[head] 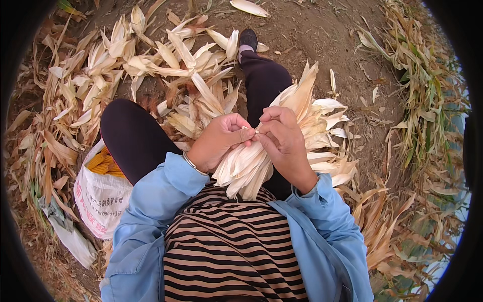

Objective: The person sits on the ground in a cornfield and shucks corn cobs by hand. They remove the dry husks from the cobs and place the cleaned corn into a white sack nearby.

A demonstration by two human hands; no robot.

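Note:
A bundle of dry corn husks (247,170) lies across my lap, its pale ends fanning over my right thigh. Above it, my left hand (220,141) pinches a small pale strip, apparently husk (245,128), between thumb and fingers. My right hand (285,141) meets it fingertip to fingertip, thumb and index finger pinched on the same strip. Most of the strip is hidden by the fingers. Beyond my right hand, more husk leaves (324,124) spread outward, partly covered by the hand and wrist.
By my left knee stands a white woven sack (102,200) holding yellow corn cobs (105,164); it bears printing. Loose husks (109,68) are heaped on the left and ahead. Dry stalks and leaves (426,90) line the right side. Bare soil (320,37) shows beyond my outstretched foot (248,39).

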